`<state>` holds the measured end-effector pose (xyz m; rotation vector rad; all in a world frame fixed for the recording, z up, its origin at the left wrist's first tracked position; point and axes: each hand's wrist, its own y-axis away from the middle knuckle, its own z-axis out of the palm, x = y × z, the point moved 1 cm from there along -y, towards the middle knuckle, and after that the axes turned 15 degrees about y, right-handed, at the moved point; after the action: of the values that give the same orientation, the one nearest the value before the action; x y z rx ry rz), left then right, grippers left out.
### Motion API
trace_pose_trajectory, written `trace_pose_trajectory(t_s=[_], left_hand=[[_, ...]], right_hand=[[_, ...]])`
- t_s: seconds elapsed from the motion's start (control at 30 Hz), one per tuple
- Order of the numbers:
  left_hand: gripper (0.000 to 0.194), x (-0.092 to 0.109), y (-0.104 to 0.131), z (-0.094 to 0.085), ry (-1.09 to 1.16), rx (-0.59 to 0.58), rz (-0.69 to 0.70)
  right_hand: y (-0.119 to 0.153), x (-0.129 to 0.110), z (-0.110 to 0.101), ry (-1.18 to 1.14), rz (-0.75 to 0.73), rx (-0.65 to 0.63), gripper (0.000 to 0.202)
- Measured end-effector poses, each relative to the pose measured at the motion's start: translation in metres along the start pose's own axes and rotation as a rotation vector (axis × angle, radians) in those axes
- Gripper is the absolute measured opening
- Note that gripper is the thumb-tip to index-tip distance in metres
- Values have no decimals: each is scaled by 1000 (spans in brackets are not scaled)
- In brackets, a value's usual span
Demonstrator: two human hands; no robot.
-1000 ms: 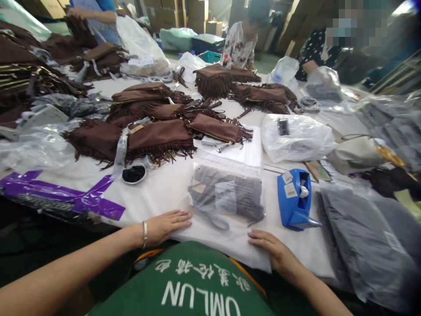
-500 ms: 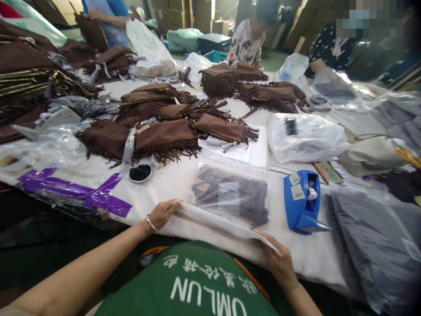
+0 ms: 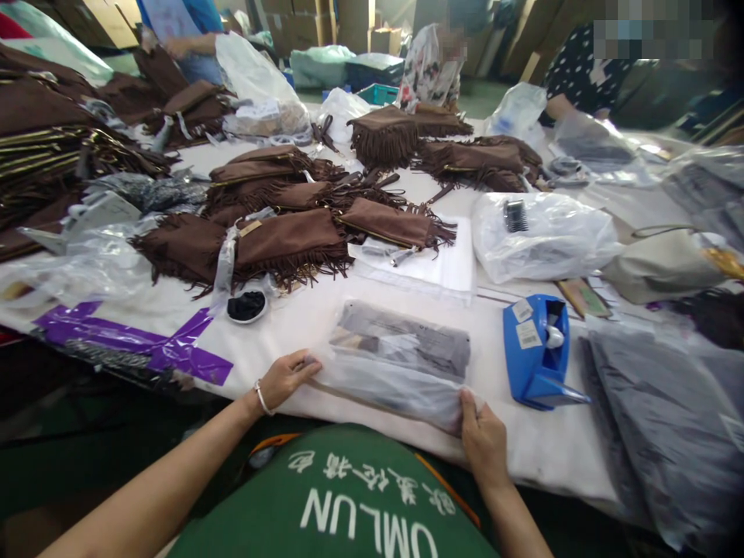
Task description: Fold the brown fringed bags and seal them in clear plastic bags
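Over there on the counter [image 3: 540,449], the grey pouch [image 3: 427,329] lies in its plastic bag [image 3: 395,391], just ahead of and between the left hand [image 3: 289,380] and right hand [image 3: 483,434], long axis crosswise, each pinching an end of the bag's flap, neither clearly nearer.

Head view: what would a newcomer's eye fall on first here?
Probably the brown fringed bags, spread across the middle and heaped at the far left of the table. Next, at the near edge, the left hand and right hand hold a clear bag with something grey inside. The blue dispenser right of it and the purple strip at left also stand out.
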<state>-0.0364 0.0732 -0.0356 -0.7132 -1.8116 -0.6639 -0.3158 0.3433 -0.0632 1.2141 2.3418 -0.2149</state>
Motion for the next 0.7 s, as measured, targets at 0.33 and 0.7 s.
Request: trace_pose_trajectory(t_s=[0.33,0.7], left_hand=[[34,-8,-4,11,-540,222,-96],[26,70,-38,62,-604,12,541]], right_hand=[[-8,-17,-2,196,-116,-50,55],[-9,-16,1,353,-71,-147,60]])
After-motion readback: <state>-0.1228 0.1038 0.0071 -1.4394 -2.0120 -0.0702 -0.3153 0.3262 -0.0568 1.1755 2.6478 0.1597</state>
